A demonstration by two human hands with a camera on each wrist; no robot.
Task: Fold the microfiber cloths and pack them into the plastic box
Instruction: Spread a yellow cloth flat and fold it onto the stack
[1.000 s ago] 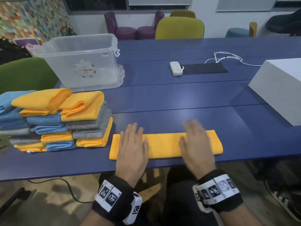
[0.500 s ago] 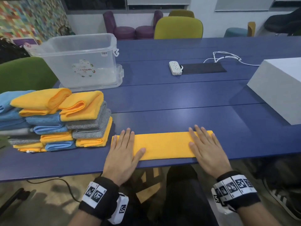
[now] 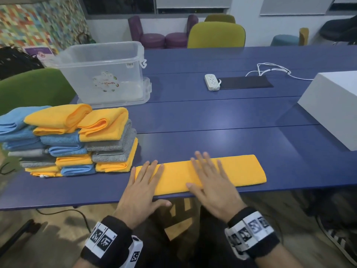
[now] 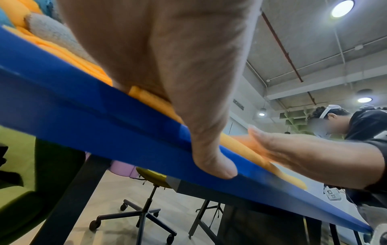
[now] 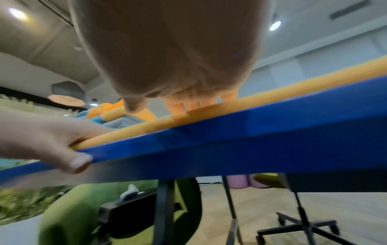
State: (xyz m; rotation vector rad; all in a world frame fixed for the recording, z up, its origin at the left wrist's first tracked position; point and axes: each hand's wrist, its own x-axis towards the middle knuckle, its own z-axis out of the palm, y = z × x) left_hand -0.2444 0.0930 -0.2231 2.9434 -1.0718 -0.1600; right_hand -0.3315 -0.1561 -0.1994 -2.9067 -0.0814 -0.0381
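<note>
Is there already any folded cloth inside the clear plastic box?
No, the clear plastic box looks empty; the folded cloths are stacked beside it.

The left hand (image 3: 142, 187) lay flat, palm down, fingers straight and slightly spread, its thumb (image 4: 211, 164) stretched sideways over the near edge. The right hand (image 3: 211, 182) was also flat and palm down, fingers (image 5: 178, 106) splayed forward, thumb out toward the left hand. Both forearms reached forward side by side, each wrist wrapped in a black band (image 3: 108, 240) with printed markers.
</note>
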